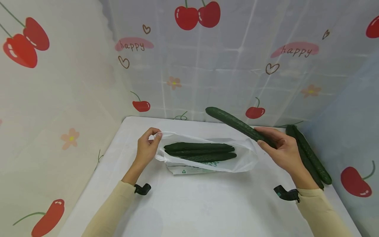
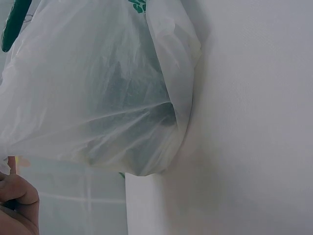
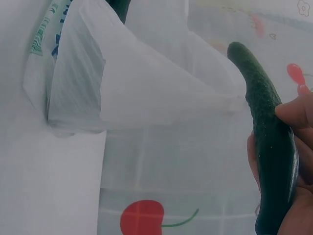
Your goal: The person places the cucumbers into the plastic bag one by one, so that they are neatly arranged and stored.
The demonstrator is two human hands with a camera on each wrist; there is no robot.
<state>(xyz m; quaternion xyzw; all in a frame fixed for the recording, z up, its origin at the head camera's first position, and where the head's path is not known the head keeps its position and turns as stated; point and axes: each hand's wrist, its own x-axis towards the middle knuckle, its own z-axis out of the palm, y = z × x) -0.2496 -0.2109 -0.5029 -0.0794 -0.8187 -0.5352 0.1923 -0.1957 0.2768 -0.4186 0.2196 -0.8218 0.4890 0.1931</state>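
A white plastic bag point(image 1: 204, 168) stands on the table with its mouth spread, and several cucumbers point(image 1: 199, 151) lie side by side inside. My left hand point(image 1: 147, 148) pinches the bag's left rim between thumb and fingers. In my right hand point(image 1: 281, 148) is another cucumber point(image 1: 234, 122), gripped near its right end, its far end tilted up behind the bag. The right wrist view shows thumb and fingers round this cucumber point(image 3: 266, 132). The left wrist view shows the bag's side point(image 2: 98, 98), with the cucumbers dimly visible through it.
Two more cucumbers point(image 1: 314, 158) lie at the table's right edge, partly behind my right wrist. The white table point(image 1: 207, 204) meets a cherry-printed curtain point(image 1: 207, 72) at the back and sides. Each wrist carries a small black camera mount point(image 1: 142, 189).
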